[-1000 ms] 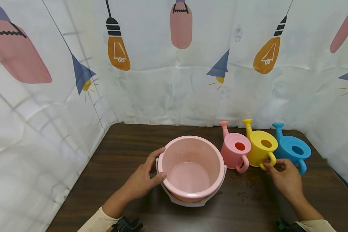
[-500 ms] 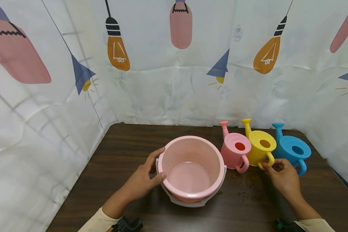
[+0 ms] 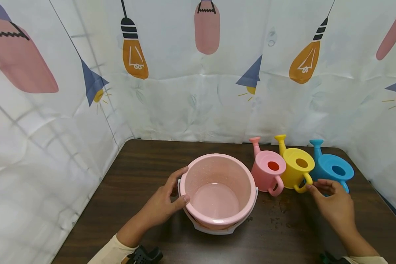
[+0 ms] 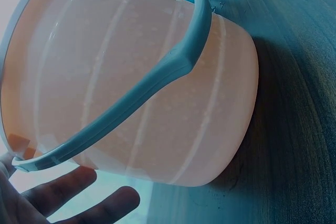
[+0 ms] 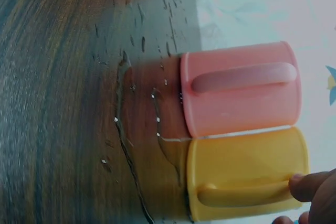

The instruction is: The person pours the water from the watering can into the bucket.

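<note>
A pink bucket (image 3: 217, 201) with a pale handle stands upright on the dark wooden table. My left hand (image 3: 163, 205) grips its left rim, thumb over the edge and fingers outside; the left wrist view shows two of those fingers off the wall. Pink (image 3: 268, 167), yellow (image 3: 295, 176) and blue (image 3: 330, 168) watering cans stand in a row right of the bucket, spouts to the back. My right hand (image 3: 336, 205) is at the yellow can's handle, its thumb touching it, fingers loosely bent and partly covering the blue can's handle.
Water drops and streaks (image 5: 123, 124) wet the table (image 3: 151, 165) in front of the cans. A white curtain (image 3: 184, 106) printed with lamps hangs along the back and sides.
The yellow watering can shifted slightly left, against the pink one, with my right hand on its handle. Since then the hand has eased right while the can stayed. The left hand has not moved.
</note>
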The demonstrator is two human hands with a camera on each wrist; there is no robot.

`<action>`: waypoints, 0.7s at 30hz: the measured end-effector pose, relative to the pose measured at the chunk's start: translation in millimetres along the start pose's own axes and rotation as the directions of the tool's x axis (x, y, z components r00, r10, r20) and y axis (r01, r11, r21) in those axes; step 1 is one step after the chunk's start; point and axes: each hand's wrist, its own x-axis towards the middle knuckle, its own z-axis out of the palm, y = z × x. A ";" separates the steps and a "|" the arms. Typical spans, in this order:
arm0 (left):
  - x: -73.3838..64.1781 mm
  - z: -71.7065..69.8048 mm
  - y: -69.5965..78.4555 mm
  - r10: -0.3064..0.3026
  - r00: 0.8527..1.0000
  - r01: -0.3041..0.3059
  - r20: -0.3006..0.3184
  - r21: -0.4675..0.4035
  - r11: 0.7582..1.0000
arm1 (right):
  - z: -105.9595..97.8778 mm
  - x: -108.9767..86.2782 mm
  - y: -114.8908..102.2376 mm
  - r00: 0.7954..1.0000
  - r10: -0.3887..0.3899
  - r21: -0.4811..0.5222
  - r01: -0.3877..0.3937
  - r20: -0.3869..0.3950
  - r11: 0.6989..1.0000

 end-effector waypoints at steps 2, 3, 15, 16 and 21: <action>0.2 -0.2 -0.6 0.001 1.000 -0.001 -0.001 0.003 1.000 | -4.5 -1.4 0.2 1.000 0.005 -0.006 -0.006 -0.023 1.000; 0.2 -0.3 -0.7 0.003 1.000 -0.003 0.000 0.005 1.000 | -6.7 -2.1 0.6 0.999 0.014 -0.010 -0.015 -0.034 1.000; 0.8 -0.6 -1.6 0.006 1.000 -0.006 -0.001 0.017 1.000 | -30.9 -2.2 8.3 0.981 0.156 -0.024 -0.160 -0.115 0.987; 0.9 -0.5 -1.8 0.006 1.000 -0.006 -0.002 0.017 1.000 | -31.7 -1.6 9.8 0.980 0.162 -0.029 -0.166 -0.116 0.986; 0.7 -0.4 -1.4 0.000 1.000 0.000 -0.005 0.017 1.000 | -33.4 4.2 18.5 0.976 0.178 -0.046 -0.185 -0.122 0.982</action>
